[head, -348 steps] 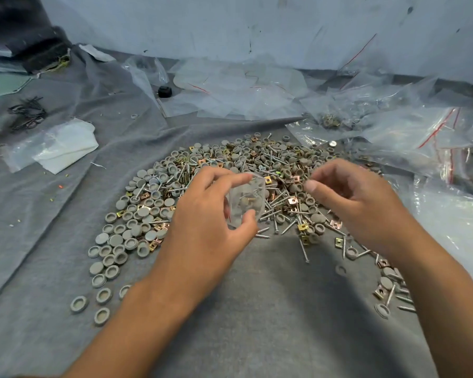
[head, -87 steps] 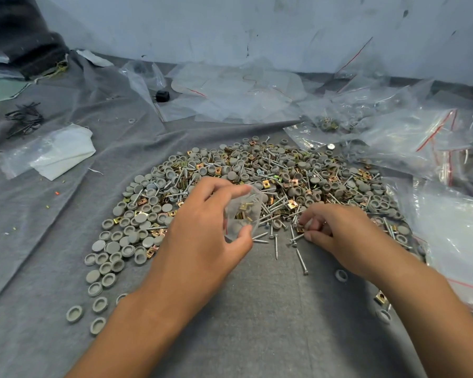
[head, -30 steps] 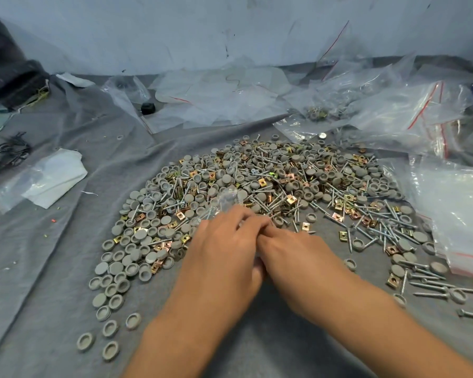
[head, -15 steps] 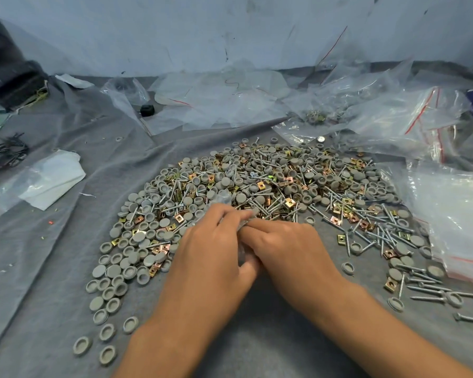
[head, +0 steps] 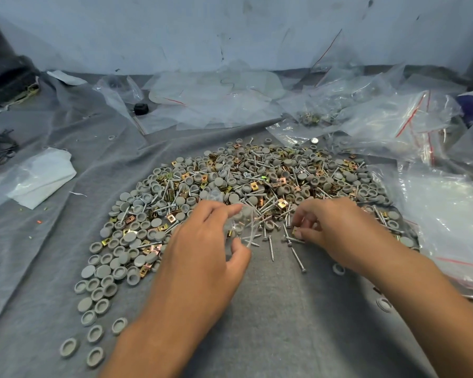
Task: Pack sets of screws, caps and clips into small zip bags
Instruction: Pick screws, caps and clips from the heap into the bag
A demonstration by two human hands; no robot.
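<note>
Entry, packing bench, as I read it from my station.

Progress: I judge the job far from done. A large heap of loose parts point(head: 243, 192) is spread on the grey felt cloth point(head: 271, 323). At far right lie clear zip bags with red seal lines point(head: 410, 118); one farther back shows a clump of hardware point(head: 310, 118) inside, so some sets appear packed. How many, I cannot tell.

Item in hand: one small clear zip bag point(head: 242, 225), held just above the near edge of the heap. My left hand point(head: 202, 246) pinches it between curled fingers and thumb. It looks crumpled and glossy, with what may be a grey cap and a gold clip inside; its mouth is blurred, so open or sealed I cannot say.

Right hand point(head: 331, 230): fingers curled low over the cloth beside the bag, thumb and forefinger pinching a small gold-coloured square metal clip point(head: 296, 231). I take the present step to be gathering parts for this bag.

Stock:
- Round grey plastic caps point(head: 126, 238), many, some dome up, some hollow up, trailing toward the near left.
- Slim silver screws point(head: 298, 259), mixed through the heap, a few loose near the right hand.
- Gold and copper-toned clips, scattered throughout.

Other: flat clear plastic sheet point(head: 36, 178) at left; small black cap point(head: 141, 109) at rear.
</note>
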